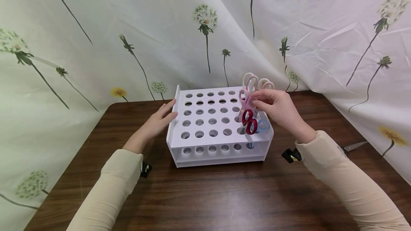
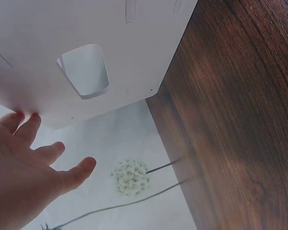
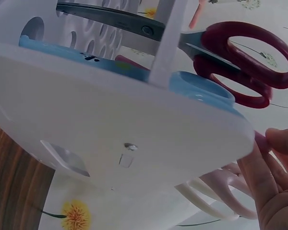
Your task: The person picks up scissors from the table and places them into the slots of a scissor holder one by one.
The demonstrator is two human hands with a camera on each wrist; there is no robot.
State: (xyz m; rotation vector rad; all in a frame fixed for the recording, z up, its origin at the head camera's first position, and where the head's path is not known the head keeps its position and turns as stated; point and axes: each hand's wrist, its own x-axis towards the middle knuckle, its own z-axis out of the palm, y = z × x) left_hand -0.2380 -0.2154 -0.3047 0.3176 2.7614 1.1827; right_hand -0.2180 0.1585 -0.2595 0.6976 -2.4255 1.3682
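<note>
A white rack (image 1: 205, 140) with rows of round holes stands on the table, several scissors upright along its right side. My right hand (image 1: 276, 105) pinches the handle of a pair of pink scissors (image 1: 243, 105), whose lower part goes down into the rack. In front of these stand red-handled scissors (image 1: 249, 121) and a light blue handle (image 3: 201, 91). White and pink handles (image 1: 253, 78) rise at the back right corner. My left hand (image 1: 155, 122) touches the rack's left side panel (image 2: 134, 57), fingers fairly straight, as the left wrist view also shows.
On the dark wooden table (image 1: 205, 195), another pair of scissors (image 1: 355, 146) lies to the right, partly hidden by my right sleeve. Behind the table hangs a white cloth (image 1: 173, 20) printed with dandelions.
</note>
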